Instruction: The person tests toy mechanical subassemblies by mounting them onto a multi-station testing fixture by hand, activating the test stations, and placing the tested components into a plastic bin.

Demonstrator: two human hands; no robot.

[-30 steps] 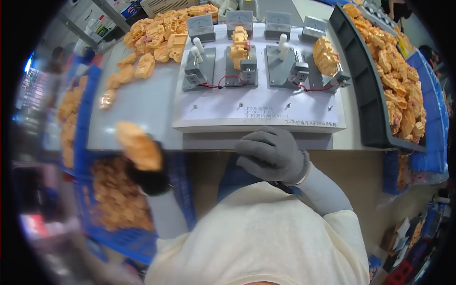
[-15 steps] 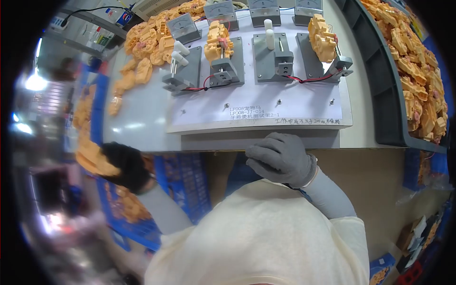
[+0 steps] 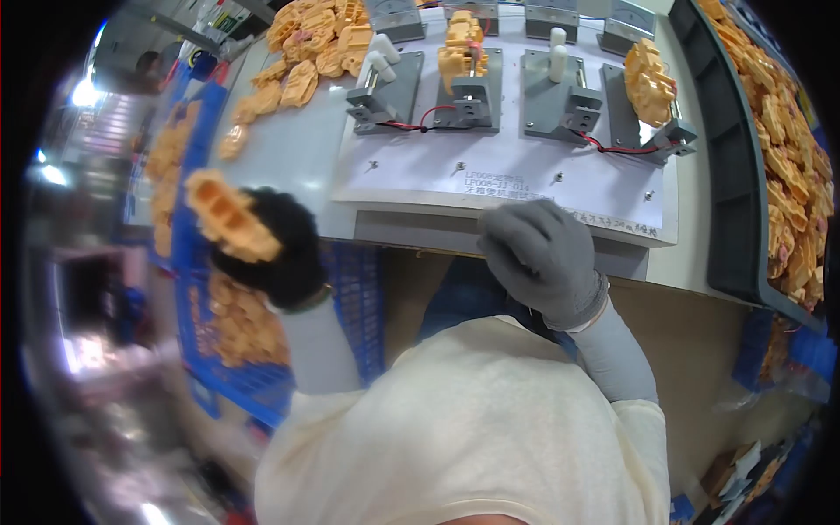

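While an orange part (image 3: 232,217) is gripped by the left hand (image 3: 284,249), seemingly to show its hollows, whether the right hand (image 3: 544,261) is empty cannot be told.

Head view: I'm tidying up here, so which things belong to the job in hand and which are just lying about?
Seemingly in the job: orange part, held in the left hand; fixtures on the white board; meters; heaped orange parts; dark bin; blue crate.

Probably just lying about: brown box, lower right; white piece beside it.
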